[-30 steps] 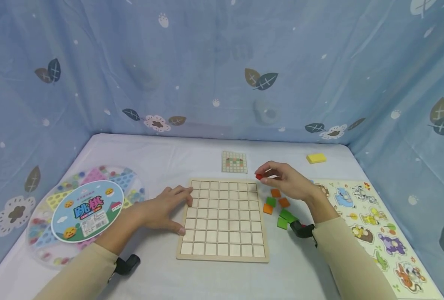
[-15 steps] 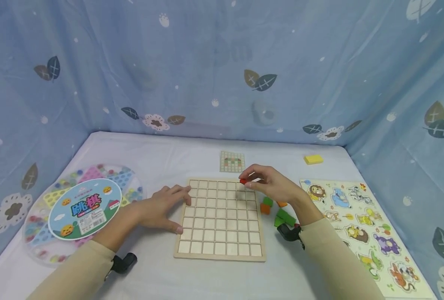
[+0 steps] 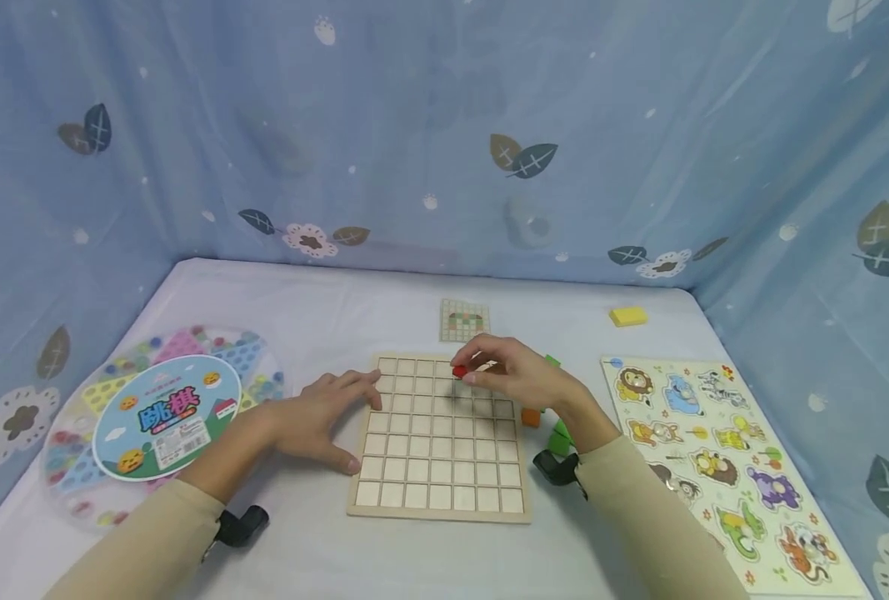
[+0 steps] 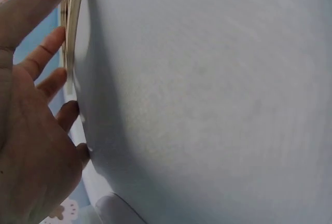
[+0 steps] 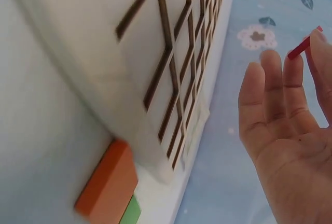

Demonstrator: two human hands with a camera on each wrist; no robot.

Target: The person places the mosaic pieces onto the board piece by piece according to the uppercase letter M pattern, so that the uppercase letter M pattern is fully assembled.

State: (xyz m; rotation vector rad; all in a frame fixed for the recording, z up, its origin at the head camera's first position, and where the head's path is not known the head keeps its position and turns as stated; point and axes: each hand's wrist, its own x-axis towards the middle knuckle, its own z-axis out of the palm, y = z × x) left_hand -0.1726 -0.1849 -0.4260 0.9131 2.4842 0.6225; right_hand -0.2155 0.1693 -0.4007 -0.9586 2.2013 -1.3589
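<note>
A square wooden grid board (image 3: 432,450) lies on the white table, its cells bare where they show. My left hand (image 3: 317,421) rests at its left edge with fingers and thumb spread, and the fingertips meet the frame in the left wrist view. Over the board's upper part, my right hand (image 3: 522,377) pinches a small red tile (image 3: 459,372) between thumb and fingers. The right wrist view shows that red tile (image 5: 302,46) edge-on. Orange tiles (image 3: 530,417) and green tiles (image 3: 560,439) lie right of the board, partly hidden by the right hand and wrist.
A small pattern card (image 3: 465,321) lies just behind the board. On the left sits a round Chinese checkers set (image 3: 167,417). An animal puzzle board (image 3: 744,492) occupies the right side, and a yellow block (image 3: 628,317) lies at the back right. Blue curtains surround the table.
My right hand has carried the red tile leftward, from beside the board's upper right corner to over its upper cells. The left hand has stayed at the left edge.
</note>
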